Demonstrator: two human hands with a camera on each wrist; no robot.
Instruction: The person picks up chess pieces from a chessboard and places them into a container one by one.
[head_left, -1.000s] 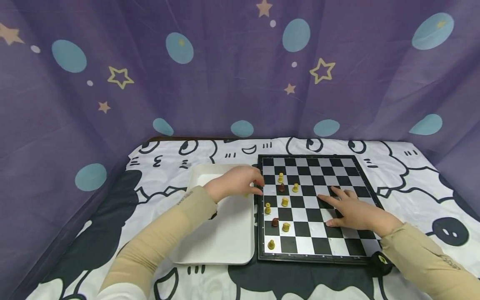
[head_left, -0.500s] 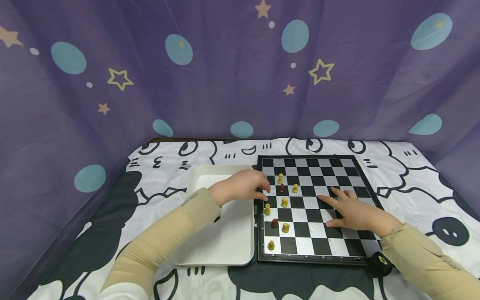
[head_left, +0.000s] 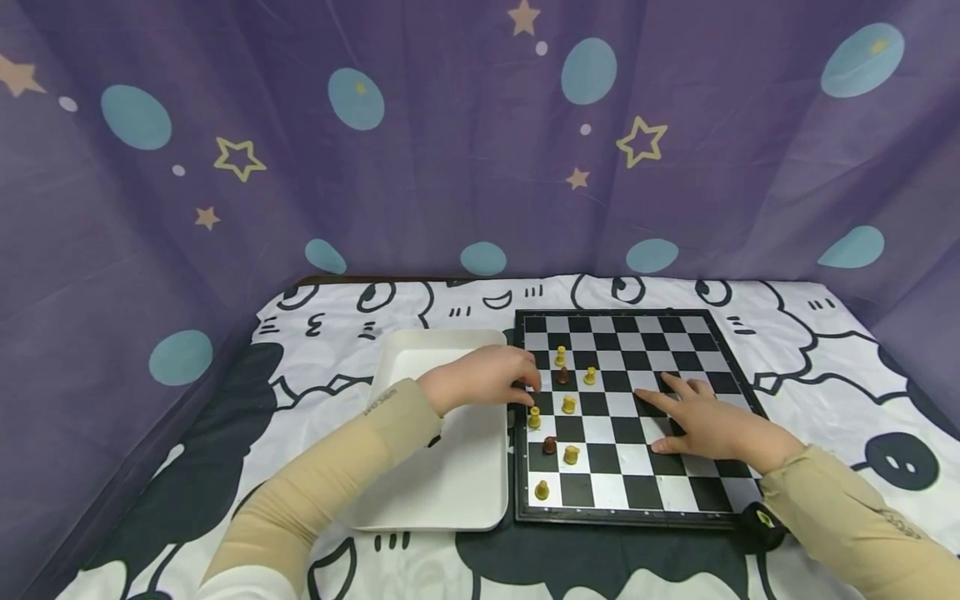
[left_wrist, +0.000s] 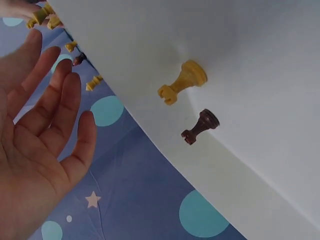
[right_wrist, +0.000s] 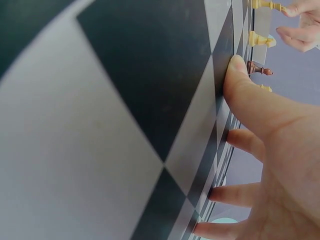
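Note:
My left hand (head_left: 487, 375) reaches over the white tray's right rim to the chessboard's left edge. Its fingers are loosely bent with a gap to the thumb, and nothing shows between them in the left wrist view. Just below the thumb tip stands a yellow chess piece (head_left: 534, 417); whether they touch I cannot tell. My right hand (head_left: 708, 421) rests on the chessboard (head_left: 626, 429) with fingers spread. Several other yellow pieces, such as one (head_left: 569, 404) mid-left, stand on the left columns, with a dark red piece (head_left: 562, 377) and another dark red piece (head_left: 550, 445).
Left of the board lies the white tray (head_left: 442, 492). Inside it, in the left wrist view, are a yellow rook (left_wrist: 187, 79) and a dark brown rook (left_wrist: 201, 126). A cartoon-print cloth (head_left: 420, 575) covers the table, and a purple curtain (head_left: 450, 192) hangs behind.
My left hand has moved right from over the tray to the board's left edge, then slightly lower toward the nearest yellow piece. My right hand has stayed put.

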